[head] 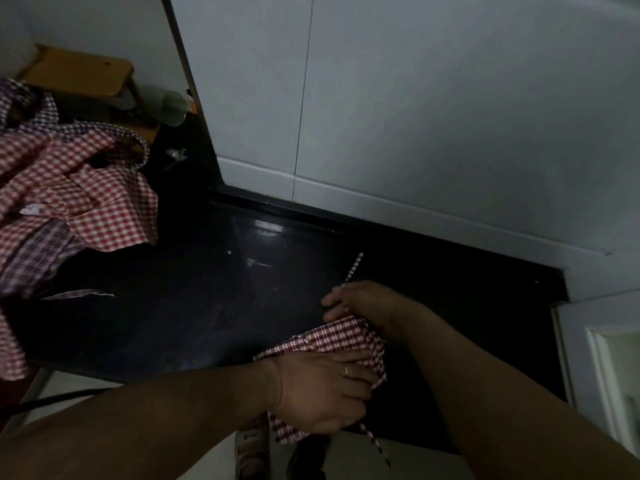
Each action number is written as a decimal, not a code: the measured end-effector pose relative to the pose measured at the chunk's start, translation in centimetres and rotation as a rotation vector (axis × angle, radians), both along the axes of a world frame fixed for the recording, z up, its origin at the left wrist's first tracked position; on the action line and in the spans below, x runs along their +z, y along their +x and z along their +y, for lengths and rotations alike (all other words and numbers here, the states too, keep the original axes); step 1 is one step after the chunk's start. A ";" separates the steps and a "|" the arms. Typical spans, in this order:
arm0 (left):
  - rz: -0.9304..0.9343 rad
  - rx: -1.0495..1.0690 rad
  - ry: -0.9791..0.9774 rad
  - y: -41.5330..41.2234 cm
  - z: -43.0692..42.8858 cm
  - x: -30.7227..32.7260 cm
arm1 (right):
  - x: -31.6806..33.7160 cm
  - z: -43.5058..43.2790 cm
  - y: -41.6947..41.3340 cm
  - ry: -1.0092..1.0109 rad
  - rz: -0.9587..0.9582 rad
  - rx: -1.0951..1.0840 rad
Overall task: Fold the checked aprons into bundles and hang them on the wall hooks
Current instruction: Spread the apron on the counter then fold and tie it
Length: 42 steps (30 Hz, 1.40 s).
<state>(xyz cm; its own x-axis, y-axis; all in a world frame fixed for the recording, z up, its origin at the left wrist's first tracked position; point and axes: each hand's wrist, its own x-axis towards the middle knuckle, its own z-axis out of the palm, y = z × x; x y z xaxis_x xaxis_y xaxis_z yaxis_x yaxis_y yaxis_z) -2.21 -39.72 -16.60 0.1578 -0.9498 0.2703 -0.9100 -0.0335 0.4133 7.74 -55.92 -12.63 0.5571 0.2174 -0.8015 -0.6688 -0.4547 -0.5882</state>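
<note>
Left hand (322, 393) curled round checked apron bundle (346, 336), right hand (356, 299) just beyond it pinching strap (353, 268); risk of bundle unrolling from slack in strap.

Two hands are counted: the left hand (322, 393) and the right hand (356, 301). One folded apron (346, 337) is seen. In the heap of aprons (69, 188) the number cannot be told. One cardboard box (79, 74) and one green bottle (173, 107) are seen.
</note>
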 end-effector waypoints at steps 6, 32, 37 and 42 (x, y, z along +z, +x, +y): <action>0.017 0.142 0.052 -0.2 0.1 0.2 | 4.2 0.7 -3.3 -0.128 -0.601 0.387; 0.149 0.577 -0.084 -0.6 -0.2 2.5 | 5.7 -2.6 -3.1 -0.008 -0.410 -0.373; 0.227 0.892 -0.125 0.2 0.3 6.1 | 6.3 -0.8 -5.5 -0.063 -0.605 -0.069; 0.220 0.949 -0.116 1.3 1.5 7.6 | 6.1 0.5 -6.2 0.135 -0.346 -0.376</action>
<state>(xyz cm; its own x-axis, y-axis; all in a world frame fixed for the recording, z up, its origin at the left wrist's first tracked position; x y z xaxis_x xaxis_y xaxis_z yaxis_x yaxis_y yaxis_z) -0.95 -38.26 -9.03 0.9002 -0.3715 0.2271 -0.4281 -0.6597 0.6177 1.51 -55.39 -6.50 0.8438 0.0402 -0.5352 -0.5271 -0.1258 -0.8404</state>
